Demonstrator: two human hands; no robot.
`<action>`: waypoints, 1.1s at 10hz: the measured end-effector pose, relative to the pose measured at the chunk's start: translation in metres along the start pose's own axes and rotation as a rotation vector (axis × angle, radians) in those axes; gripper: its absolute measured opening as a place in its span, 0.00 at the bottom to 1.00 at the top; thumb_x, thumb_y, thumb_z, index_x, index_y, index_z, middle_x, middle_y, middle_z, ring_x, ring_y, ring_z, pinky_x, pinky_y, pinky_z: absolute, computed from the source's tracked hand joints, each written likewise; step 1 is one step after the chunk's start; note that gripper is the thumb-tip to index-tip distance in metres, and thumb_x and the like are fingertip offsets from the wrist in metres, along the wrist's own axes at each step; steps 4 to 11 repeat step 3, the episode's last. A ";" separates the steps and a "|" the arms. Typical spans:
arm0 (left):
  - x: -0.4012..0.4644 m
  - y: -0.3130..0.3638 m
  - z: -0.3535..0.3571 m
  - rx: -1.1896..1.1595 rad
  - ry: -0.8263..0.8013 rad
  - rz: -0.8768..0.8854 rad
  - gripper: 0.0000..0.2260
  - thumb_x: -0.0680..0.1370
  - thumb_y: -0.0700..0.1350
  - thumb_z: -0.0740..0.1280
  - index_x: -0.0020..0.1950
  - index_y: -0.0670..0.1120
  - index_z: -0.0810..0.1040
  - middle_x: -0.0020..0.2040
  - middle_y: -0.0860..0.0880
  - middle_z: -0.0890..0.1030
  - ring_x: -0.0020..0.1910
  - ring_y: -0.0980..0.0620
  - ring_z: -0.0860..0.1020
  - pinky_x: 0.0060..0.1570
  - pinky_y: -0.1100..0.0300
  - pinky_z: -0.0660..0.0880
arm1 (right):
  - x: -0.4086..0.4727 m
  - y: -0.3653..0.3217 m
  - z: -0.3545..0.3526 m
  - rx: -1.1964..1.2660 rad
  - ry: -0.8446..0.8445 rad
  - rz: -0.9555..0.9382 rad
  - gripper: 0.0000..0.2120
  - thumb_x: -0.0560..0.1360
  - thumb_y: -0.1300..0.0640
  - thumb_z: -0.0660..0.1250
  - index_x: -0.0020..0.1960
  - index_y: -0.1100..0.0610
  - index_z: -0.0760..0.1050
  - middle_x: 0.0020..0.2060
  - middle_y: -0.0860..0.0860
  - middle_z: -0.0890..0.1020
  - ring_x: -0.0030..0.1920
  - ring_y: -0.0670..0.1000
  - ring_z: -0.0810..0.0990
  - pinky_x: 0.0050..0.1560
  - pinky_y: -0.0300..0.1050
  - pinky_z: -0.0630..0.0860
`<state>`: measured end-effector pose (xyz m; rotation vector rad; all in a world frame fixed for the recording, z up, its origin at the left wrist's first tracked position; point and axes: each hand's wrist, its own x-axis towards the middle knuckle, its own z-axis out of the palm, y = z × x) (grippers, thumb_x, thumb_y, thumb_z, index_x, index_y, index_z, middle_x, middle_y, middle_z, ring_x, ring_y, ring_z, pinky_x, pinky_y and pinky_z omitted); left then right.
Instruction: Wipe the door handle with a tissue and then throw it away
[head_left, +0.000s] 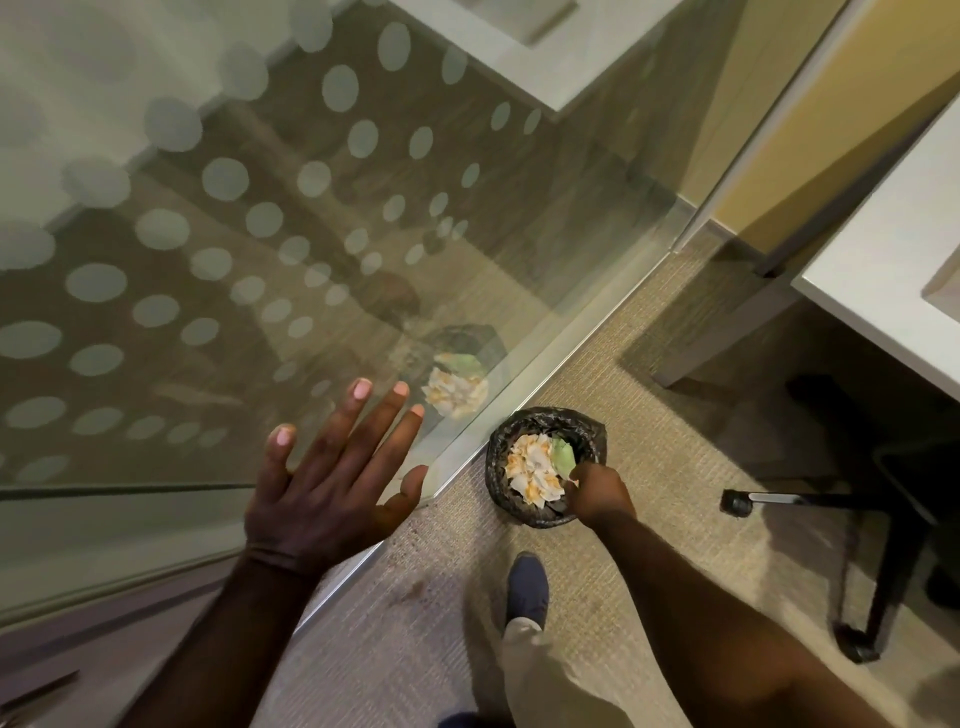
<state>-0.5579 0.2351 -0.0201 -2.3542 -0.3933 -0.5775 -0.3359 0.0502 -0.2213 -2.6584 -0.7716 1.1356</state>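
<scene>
A glass wall (218, 249) with frosted dots stands beside the carpet (597, 364). The left hand (332, 478) is against the glass, fingers spread. The right hand (602, 493) reaches into the small bin (540, 426), fingers bunched on crumpled tissue (530, 473); its grip is unclear.

Single head-worn wide-angle view, looked steeply down from standing height. It faced a dotted glass wall (218, 249) at left and carpet (649, 415) at right. Left hand (332, 483) sat close to the lens, right hand (597, 493) farther down at a small bin (540, 512) near the floor. Edges bowed, no second view.
</scene>
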 end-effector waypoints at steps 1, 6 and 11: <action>0.001 0.002 -0.003 -0.026 -0.032 -0.028 0.28 0.72 0.64 0.67 0.68 0.51 0.78 0.69 0.53 0.78 0.72 0.52 0.70 0.73 0.46 0.48 | -0.005 0.005 -0.006 0.000 -0.008 -0.003 0.11 0.78 0.55 0.66 0.56 0.59 0.79 0.53 0.58 0.83 0.52 0.58 0.81 0.52 0.49 0.78; 0.010 -0.002 -0.017 -0.270 -0.142 -0.070 0.28 0.72 0.64 0.66 0.68 0.51 0.77 0.71 0.52 0.76 0.73 0.52 0.69 0.75 0.47 0.45 | -0.031 -0.003 -0.028 0.084 0.181 -0.186 0.09 0.77 0.55 0.67 0.56 0.57 0.80 0.53 0.55 0.83 0.50 0.56 0.81 0.49 0.48 0.78; 0.010 -0.002 -0.017 -0.270 -0.142 -0.070 0.28 0.72 0.64 0.66 0.68 0.51 0.77 0.71 0.52 0.76 0.73 0.52 0.69 0.75 0.47 0.45 | -0.031 -0.003 -0.028 0.084 0.181 -0.186 0.09 0.77 0.55 0.67 0.56 0.57 0.80 0.53 0.55 0.83 0.50 0.56 0.81 0.49 0.48 0.78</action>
